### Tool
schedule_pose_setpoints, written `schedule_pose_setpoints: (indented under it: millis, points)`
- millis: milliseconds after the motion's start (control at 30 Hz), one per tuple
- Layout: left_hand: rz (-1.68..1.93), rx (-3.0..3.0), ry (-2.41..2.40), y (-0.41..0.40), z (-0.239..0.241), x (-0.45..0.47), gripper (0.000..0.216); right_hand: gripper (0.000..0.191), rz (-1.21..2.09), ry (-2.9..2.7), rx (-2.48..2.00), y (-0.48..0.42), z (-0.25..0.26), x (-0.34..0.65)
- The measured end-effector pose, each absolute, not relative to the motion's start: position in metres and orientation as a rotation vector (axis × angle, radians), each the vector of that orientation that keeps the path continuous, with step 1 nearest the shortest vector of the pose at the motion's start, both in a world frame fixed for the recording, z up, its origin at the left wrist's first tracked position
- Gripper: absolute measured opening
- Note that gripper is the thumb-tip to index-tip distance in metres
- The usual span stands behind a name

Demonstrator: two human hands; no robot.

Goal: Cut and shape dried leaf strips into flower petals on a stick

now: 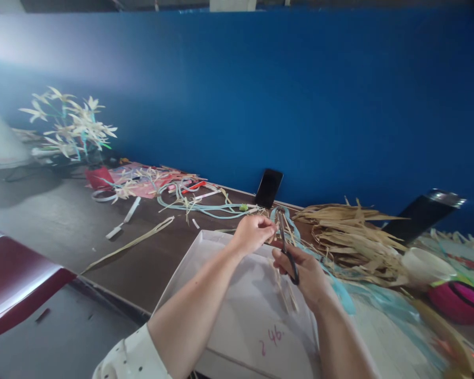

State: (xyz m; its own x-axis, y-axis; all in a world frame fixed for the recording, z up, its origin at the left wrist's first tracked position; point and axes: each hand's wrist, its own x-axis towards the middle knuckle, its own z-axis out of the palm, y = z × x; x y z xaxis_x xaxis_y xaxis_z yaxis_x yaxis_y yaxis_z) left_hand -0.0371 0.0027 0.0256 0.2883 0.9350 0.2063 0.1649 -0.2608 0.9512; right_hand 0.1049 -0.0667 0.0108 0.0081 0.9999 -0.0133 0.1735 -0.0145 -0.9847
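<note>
My right hand (302, 271) grips a pair of scissors (290, 260) by its dark handles, the blades pointing up and away from me. Close beside the blades, my left hand (255, 234) is closed in a pinch; whatever lies between its fingertips is too small to make out, though pale strips show nearby. Both hands are over a shallow white box (237, 310) with pink handwriting on it. Thin pale husk strips (286, 295) lie in the box below my right hand.
Dried husks (351, 237) are heaped at the right, beside a dark tumbler (418, 216) and a white bowl (426, 266). A phone (269, 187) leans on the blue wall. Light-blue cords (205, 209) and scraps lie behind the box. Pale husk flowers (82, 123) stand far left.
</note>
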Motion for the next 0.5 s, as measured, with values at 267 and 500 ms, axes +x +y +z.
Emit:
schedule_pose_setpoints:
  millis: [267,500]
  points:
    - [1.013,1.642,1.009,0.0033,0.0276,-0.0430,0.022,0.046,1.111,-1.352,-1.441,-0.0651,0.0052,0.1068]
    - [1.002,1.653,1.012,0.0046,0.0260,-0.0435,0.025,0.048,1.085,-1.353,-1.443,-0.0654,0.0045,0.1059]
